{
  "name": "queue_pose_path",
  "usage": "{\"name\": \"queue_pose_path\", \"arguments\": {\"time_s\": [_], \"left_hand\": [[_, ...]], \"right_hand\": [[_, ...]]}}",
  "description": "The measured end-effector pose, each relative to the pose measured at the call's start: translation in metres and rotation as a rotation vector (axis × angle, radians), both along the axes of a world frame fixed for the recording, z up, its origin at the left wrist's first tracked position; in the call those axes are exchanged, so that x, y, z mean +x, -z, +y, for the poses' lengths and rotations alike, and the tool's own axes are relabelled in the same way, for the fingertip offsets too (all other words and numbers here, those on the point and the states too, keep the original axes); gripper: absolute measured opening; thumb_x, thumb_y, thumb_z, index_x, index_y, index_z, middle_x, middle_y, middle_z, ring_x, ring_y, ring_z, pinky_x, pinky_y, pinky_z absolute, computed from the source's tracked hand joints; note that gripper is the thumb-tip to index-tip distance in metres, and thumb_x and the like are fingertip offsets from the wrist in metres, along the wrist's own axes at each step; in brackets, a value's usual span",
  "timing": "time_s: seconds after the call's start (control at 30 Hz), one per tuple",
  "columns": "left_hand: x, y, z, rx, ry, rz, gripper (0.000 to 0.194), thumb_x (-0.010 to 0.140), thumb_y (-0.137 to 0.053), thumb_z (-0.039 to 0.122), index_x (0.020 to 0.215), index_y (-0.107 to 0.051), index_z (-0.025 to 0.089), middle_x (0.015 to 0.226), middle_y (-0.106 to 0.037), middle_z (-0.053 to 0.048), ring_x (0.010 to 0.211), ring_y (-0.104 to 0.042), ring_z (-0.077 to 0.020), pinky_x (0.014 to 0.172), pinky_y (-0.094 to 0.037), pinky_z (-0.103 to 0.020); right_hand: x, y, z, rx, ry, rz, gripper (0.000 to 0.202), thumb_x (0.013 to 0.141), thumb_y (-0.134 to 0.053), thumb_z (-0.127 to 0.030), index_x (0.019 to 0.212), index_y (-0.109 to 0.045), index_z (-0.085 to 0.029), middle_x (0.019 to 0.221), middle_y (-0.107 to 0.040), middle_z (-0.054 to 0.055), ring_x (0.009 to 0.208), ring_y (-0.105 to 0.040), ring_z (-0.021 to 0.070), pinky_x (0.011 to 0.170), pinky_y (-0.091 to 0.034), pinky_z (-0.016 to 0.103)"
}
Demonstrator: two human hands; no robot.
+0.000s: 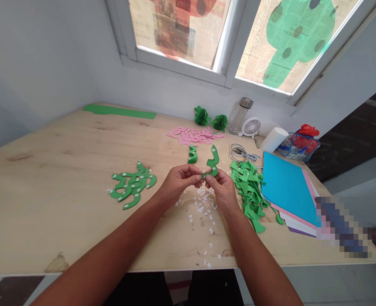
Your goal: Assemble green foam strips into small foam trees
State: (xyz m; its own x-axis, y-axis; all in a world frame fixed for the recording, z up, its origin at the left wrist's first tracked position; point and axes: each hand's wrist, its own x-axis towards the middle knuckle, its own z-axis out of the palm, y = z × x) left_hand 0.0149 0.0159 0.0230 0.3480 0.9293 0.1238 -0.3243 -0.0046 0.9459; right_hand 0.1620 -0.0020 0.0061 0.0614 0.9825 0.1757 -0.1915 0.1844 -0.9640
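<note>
In front of me I hold up a wavy green paper cutout (213, 162) with small white patches on it. My right hand (222, 187) pinches its lower part between thumb and fingers. At its lower left end, the fingertips of my left hand (181, 180) are closed in a pinch. Just beyond my hands stands a small stack of similar green cutouts (192, 154). To the left of my left hand lies a loose pile of green cutouts (133, 185) bearing white patches. Tiny white paper bits (203, 204) are scattered on the table below my hands.
Green paper scraps (248, 187) are heaped right of my hands, beside coloured sheets (290, 187). Farther back are scissors (239, 151), pink cutouts (191, 136), green paper ornaments (202, 116), a glass bottle (240, 117), a small fan (251, 126) and a white roll (274, 140).
</note>
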Motion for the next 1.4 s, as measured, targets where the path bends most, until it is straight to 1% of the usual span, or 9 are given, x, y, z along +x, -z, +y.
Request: {"name": "queue_pose_path", "arguments": {"time_s": [0.23,0.43,0.57,0.7,0.87,0.93,1.03,1.2,1.4], "left_hand": [[0.006,-0.004,-0.006,0.023,-0.096,0.04,0.018,0.063,-0.077,0.028,0.07,-0.066,0.015,0.062,-0.065,-0.001,0.059,-0.057,-0.0128,0.058,-0.045,-0.025],[0.009,-0.004,-0.006,0.026,-0.143,0.069,0.016,0.066,-0.075,0.027,0.067,-0.065,0.015,0.059,-0.063,0.0,0.056,-0.054,-0.011,0.058,-0.044,-0.024],[0.008,-0.005,-0.006,0.031,-0.17,0.103,0.013,0.065,-0.074,0.024,0.064,-0.064,0.016,0.056,-0.061,0.001,0.054,-0.053,-0.0108,0.057,-0.044,-0.024],[0.007,-0.001,-0.003,-0.006,-0.135,0.086,0.013,0.065,-0.074,0.022,0.064,-0.063,0.015,0.055,-0.061,0.001,0.053,-0.053,-0.0108,0.056,-0.044,-0.024],[0.005,0.005,0.001,-0.196,0.012,-0.041,0.013,0.066,-0.072,0.023,0.066,-0.063,0.014,0.057,-0.06,0.0,0.053,-0.053,-0.0102,0.054,-0.043,-0.024],[0.004,0.006,0.001,-0.234,0.04,-0.056,0.013,0.066,-0.073,0.023,0.065,-0.062,0.015,0.057,-0.06,0.0,0.053,-0.052,-0.01,0.054,-0.042,-0.023],[0.004,0.006,0.002,-0.193,0.017,-0.026,0.013,0.065,-0.074,0.024,0.065,-0.063,0.015,0.057,-0.059,0.0,0.054,-0.052,-0.0103,0.054,-0.042,-0.024],[0.004,0.008,0.005,-0.076,-0.054,0.058,0.011,0.065,-0.072,0.024,0.065,-0.065,0.016,0.061,-0.063,-0.001,0.058,-0.054,-0.0119,0.059,-0.044,-0.025],[0.005,0.007,0.004,-0.113,-0.053,-0.01,0.011,0.064,-0.075,0.021,0.066,-0.066,0.015,0.06,-0.065,-0.001,0.06,-0.058,-0.0124,0.062,-0.045,-0.025]], "right_hand": [[-0.002,0.001,0.0,0.002,0.034,-0.009,0.017,0.07,-0.071,-0.034,0.078,-0.065,-0.02,0.062,-0.056,-0.003,0.057,-0.046,0.0114,0.055,-0.036,0.024],[-0.003,0.001,-0.001,-0.041,0.034,-0.008,0.019,0.07,-0.07,-0.035,0.079,-0.066,-0.019,0.064,-0.057,-0.002,0.059,-0.047,0.0113,0.056,-0.037,0.024],[-0.001,0.001,0.0,-0.066,0.093,-0.014,0.019,0.072,-0.068,-0.036,0.081,-0.067,-0.019,0.068,-0.059,-0.001,0.061,-0.05,0.0116,0.058,-0.038,0.024],[0.002,0.001,0.001,-0.045,0.126,-0.006,0.019,0.072,-0.068,-0.037,0.078,-0.068,-0.019,0.064,-0.058,-0.002,0.059,-0.048,0.0114,0.057,-0.037,0.025],[0.001,0.002,0.002,-0.044,0.109,0.027,0.019,0.07,-0.07,-0.036,0.074,-0.067,-0.018,0.061,-0.056,-0.003,0.058,-0.046,0.0109,0.057,-0.036,0.025],[0.0,0.002,0.001,-0.069,0.089,0.077,0.019,0.069,-0.071,-0.036,0.073,-0.066,-0.018,0.061,-0.057,-0.003,0.058,-0.046,0.0108,0.058,-0.036,0.025],[0.0,0.003,0.001,-0.097,0.071,0.139,0.019,0.067,-0.072,-0.036,0.072,-0.066,-0.019,0.062,-0.057,-0.003,0.058,-0.046,0.0107,0.058,-0.036,0.025],[0.0,0.003,0.002,-0.104,0.069,0.166,0.018,0.067,-0.074,-0.034,0.073,-0.067,-0.019,0.062,-0.059,-0.003,0.058,-0.047,0.0104,0.058,-0.036,0.025],[0.0,-0.002,0.0,-0.13,0.058,0.241,0.018,0.065,-0.076,-0.033,0.072,-0.068,-0.019,0.064,-0.06,-0.003,0.057,-0.047,0.0089,0.056,-0.036,0.023]]}}
